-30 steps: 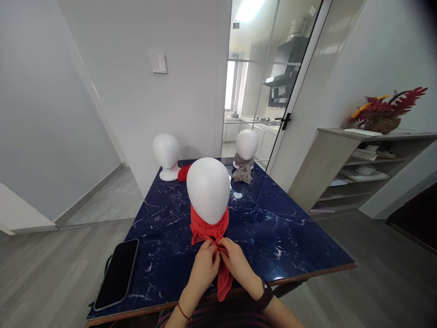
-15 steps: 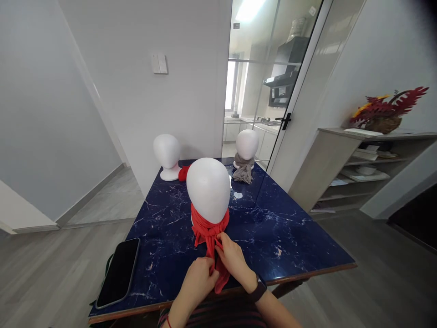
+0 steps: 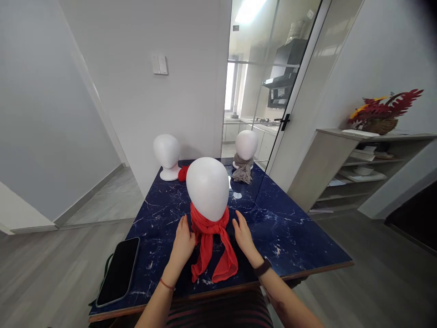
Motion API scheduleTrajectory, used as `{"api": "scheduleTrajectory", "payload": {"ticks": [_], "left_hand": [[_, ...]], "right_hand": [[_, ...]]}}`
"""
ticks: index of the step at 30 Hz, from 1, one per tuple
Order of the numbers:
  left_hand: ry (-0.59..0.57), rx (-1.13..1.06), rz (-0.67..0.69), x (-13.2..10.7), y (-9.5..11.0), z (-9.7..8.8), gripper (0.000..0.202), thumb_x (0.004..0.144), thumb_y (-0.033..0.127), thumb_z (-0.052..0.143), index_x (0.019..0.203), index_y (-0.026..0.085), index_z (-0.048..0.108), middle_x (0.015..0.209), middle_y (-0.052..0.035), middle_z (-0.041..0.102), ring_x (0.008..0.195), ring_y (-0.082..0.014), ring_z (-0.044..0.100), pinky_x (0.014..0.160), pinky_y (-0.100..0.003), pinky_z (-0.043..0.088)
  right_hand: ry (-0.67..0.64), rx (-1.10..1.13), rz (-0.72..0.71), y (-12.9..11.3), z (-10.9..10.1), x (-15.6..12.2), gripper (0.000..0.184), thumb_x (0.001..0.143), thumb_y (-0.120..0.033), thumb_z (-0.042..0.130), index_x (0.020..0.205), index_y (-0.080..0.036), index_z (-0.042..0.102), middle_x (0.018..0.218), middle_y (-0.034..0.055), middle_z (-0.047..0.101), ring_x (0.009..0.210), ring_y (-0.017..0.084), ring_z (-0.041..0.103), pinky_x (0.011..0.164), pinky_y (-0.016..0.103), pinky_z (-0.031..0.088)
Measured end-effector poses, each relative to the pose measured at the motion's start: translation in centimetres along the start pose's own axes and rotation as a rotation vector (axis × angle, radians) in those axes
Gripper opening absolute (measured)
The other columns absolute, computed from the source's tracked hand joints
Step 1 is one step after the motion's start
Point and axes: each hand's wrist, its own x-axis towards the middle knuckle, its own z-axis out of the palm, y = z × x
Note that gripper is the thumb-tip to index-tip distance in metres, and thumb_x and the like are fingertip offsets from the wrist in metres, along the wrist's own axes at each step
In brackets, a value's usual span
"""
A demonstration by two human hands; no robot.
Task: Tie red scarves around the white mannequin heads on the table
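Observation:
A white foam mannequin head stands upright near the middle of the table. Round its neck goes a red scarf, and the two loose ends hang apart toward the front edge. My left hand is at the scarf's left side, fingers extended, its thumb near or touching the cloth. On the other side my right hand is open, a small gap from the scarf, with nothing in it.
The dark blue marbled table carries a phone at front left. A bare mannequin head stands back left beside red cloth. Another head wears a grey scarf at back right. A shelf unit stands right.
Both hands have let go of the scarf's front and moved apart to either side of the neck. The scarf ends, bunched together before, now lie spread.

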Motion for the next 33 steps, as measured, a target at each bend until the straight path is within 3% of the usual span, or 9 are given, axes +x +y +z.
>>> {"api": "scheduleTrajectory", "payload": {"ticks": [3,7,11,16,20,24,29,33], "left_hand": [[-0.016,-0.018,0.078,0.9,-0.1,2.1,0.064,0.074,0.01,0.044,0.138,0.006,0.034,0.139,-0.0211,0.043,0.135,-0.0298,0.034,0.11,-0.049,0.03],[0.014,-0.011,0.13,0.7,0.4,4.2,0.071,0.073,0.011,0.046,0.142,0.007,0.026,0.144,-0.0216,0.037,0.135,-0.0288,0.034,0.109,-0.048,0.031],[0.029,0.054,0.042,0.3,0.7,4.6,0.072,0.07,0.012,0.05,0.139,0.003,0.029,0.141,-0.0259,0.038,0.132,-0.0348,0.036,0.107,-0.052,0.031],[0.024,-0.029,0.063,0.3,1.2,3.7,0.067,0.071,0.011,0.049,0.137,0.011,0.035,0.136,-0.0188,0.045,0.128,-0.032,0.041,0.106,-0.049,0.032],[0.014,-0.089,0.091,0.1,2.5,3.9,0.064,0.077,0.017,0.049,0.138,0.012,0.034,0.14,-0.0179,0.041,0.131,-0.0311,0.037,0.107,-0.049,0.031],[-0.014,-0.113,0.107,0.5,4.8,5.7,0.066,0.078,0.019,0.05,0.14,0.007,0.031,0.142,-0.0208,0.037,0.135,-0.031,0.031,0.11,-0.048,0.028],[-0.1,-0.199,0.246,1.8,8.0,8.9,0.065,0.084,0.026,0.049,0.143,0.014,0.026,0.148,-0.0165,0.032,0.138,-0.0276,0.027,0.111,-0.047,0.027],[-0.069,-0.168,0.274,2.3,8.5,11.0,0.056,0.092,0.033,0.037,0.144,0.019,0.024,0.151,-0.013,0.028,0.139,-0.0241,0.024,0.114,-0.049,0.021]], "right_hand": [[-0.046,-0.165,-0.137,0.9,2.4,0.9,0.046,0.084,-0.019,0.038,0.128,-0.016,0.05,0.133,0.0147,0.051,0.129,0.025,0.041,0.11,0.051,0.027],[-0.055,-0.303,-0.173,0.4,4.6,-0.4,0.054,0.083,-0.011,0.035,0.136,-0.016,0.041,0.137,0.016,0.046,0.13,0.028,0.039,0.109,0.057,0.024],[-0.08,-0.199,-0.167,-0.4,4.4,-0.5,0.055,0.083,-0.012,0.034,0.137,-0.013,0.04,0.14,0.0162,0.043,0.131,0.024,0.039,0.109,0.047,0.032],[-0.07,0.083,-0.077,-0.5,3.0,1.0,0.047,0.077,-0.019,0.046,0.123,-0.017,0.057,0.137,0.0136,0.046,0.127,0.024,0.044,0.104,0.043,0.04],[-0.137,0.39,0.079,-1.2,1.5,1.4,0.047,0.08,-0.032,0.052,0.126,-0.02,0.054,0.132,0.0112,0.053,0.12,0.023,0.052,0.1,0.042,0.045],[-0.188,0.703,0.22,-2.0,-0.8,1.6,0.058,0.08,-0.04,0.056,0.134,-0.025,0.043,0.129,0.008,0.057,0.114,0.021,0.058,0.092,0.038,0.051],[-0.037,0.858,0.318,-0.1,-5.4,4.3,0.069,0.069,-0.038,0.068,0.132,-0.029,0.042,0.108,0.0039,0.067,0.085,0.018,0.068,0.068,0.031,0.057],[0.102,0.876,0.344,3.6,-10.5,9.0,0.079,0.061,-0.031,0.074,0.131,-0.031,0.038,0.08,-0.0035,0.069,0.052,0.012,0.061,0.045,0.023,0.05]]}}
